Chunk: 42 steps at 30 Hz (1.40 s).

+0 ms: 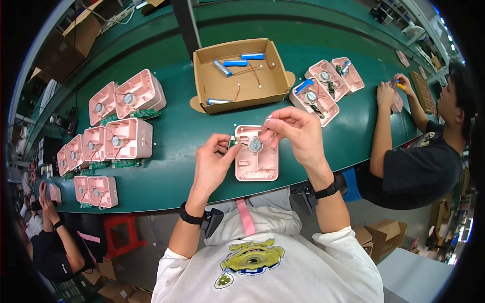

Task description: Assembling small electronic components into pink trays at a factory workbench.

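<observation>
In front of me on the table lies a pink plastic housing [258,174], its open side up. A round silver speaker [255,145] sits inside it, with thin wires near it. My left hand [214,159] is closed at the housing's left edge, pinching a small green circuit board [233,142] between thumb and fingers. Over the upper right part of the housing, my right hand [298,132] is closed in a pinch. Something small and pale shows at its fingertips, too small to name.
Beyond the housing stands a cardboard box [202,76] holding several blue wired batteries [236,63]. Pink housings [139,96] with green boards [126,163] line the left; more housings [331,108] sit at the right. A co-worker [424,161] works at right, another person [55,237] at far left.
</observation>
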Each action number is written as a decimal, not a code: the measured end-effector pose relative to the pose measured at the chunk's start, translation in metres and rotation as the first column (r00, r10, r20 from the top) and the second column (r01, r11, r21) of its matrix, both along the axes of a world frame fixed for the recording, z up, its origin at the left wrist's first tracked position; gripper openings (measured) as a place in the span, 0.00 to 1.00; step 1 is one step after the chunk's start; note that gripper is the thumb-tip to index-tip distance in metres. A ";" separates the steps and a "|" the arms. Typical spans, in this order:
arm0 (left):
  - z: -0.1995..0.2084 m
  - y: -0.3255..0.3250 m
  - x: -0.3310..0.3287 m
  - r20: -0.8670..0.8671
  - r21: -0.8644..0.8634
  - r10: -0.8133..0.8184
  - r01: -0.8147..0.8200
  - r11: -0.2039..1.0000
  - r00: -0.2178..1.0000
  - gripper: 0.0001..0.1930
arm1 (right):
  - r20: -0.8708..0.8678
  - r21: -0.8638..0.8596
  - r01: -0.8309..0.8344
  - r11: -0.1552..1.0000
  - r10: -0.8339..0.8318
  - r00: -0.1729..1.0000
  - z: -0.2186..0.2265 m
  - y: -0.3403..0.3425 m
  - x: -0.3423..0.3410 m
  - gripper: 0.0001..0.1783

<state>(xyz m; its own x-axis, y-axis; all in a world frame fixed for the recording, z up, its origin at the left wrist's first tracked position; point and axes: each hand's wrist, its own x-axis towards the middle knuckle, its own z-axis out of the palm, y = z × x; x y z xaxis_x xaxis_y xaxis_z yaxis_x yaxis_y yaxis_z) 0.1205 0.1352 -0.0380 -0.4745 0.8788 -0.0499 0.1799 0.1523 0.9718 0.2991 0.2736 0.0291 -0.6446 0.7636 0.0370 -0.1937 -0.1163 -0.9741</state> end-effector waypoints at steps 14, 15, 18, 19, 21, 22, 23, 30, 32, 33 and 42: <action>0.001 -0.001 -0.001 0.066 -0.016 0.012 -0.011 1.000 0.998 0.10 | -0.088 -0.099 -0.152 0.983 0.143 0.986 -0.003 -0.003 0.013 0.07; 0.001 -0.001 0.000 0.065 -0.023 0.008 -0.006 1.000 0.998 0.10 | -0.092 -0.116 -0.161 0.980 0.151 0.984 -0.003 -0.004 0.014 0.07; -0.004 -0.002 0.000 0.081 0.011 0.045 -0.046 0.999 0.996 0.12 | -0.005 -0.080 -0.160 0.984 0.160 0.987 0.000 -0.004 0.014 0.06; -0.005 -0.003 0.000 0.088 0.027 0.060 -0.062 0.998 0.994 0.13 | 0.037 -0.062 -0.157 0.986 0.160 0.986 0.001 -0.005 0.014 0.06; -0.004 -0.002 0.003 0.082 0.040 0.062 -0.065 0.997 0.995 0.12 | 0.228 0.144 -0.135 0.980 0.100 0.969 0.007 -0.014 0.006 0.06; -0.004 -0.002 0.006 0.075 0.059 0.061 -0.065 0.996 0.995 0.11 | 0.393 0.350 -0.147 0.925 -0.003 0.919 0.009 -0.019 0.000 0.06; -0.003 -0.003 0.007 0.068 0.078 0.061 -0.066 0.995 0.996 0.10 | 0.519 0.533 -0.192 0.824 -0.139 0.843 0.009 -0.024 -0.006 0.06; -0.013 -0.004 0.019 -0.023 0.188 0.120 -0.113 0.976 0.993 0.11 | 0.594 0.594 -0.254 0.763 -0.203 0.779 -0.023 -0.029 -0.030 0.09; -0.016 -0.005 0.021 -0.036 0.214 0.137 -0.126 0.969 0.990 0.11 | 0.596 0.597 -0.256 0.760 -0.206 0.776 -0.025 -0.030 -0.032 0.09; -0.017 -0.006 0.022 -0.025 0.217 0.152 -0.143 0.966 0.988 0.11 | 0.590 0.606 -0.255 0.753 -0.210 0.780 -0.026 -0.030 -0.032 0.09; -0.012 -0.007 0.024 -0.039 0.243 0.151 -0.137 0.960 0.988 0.11 | 0.592 0.600 -0.248 0.760 -0.214 0.777 -0.029 -0.028 -0.029 0.09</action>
<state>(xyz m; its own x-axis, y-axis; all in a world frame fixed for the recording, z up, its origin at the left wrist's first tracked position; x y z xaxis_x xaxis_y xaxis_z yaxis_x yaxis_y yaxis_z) 0.1440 0.1285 -0.0496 -0.5931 0.7839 0.1836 0.2289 -0.0545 0.9719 0.2704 0.2454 0.0005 -0.7115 0.6960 0.0969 0.4418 0.5503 -0.7085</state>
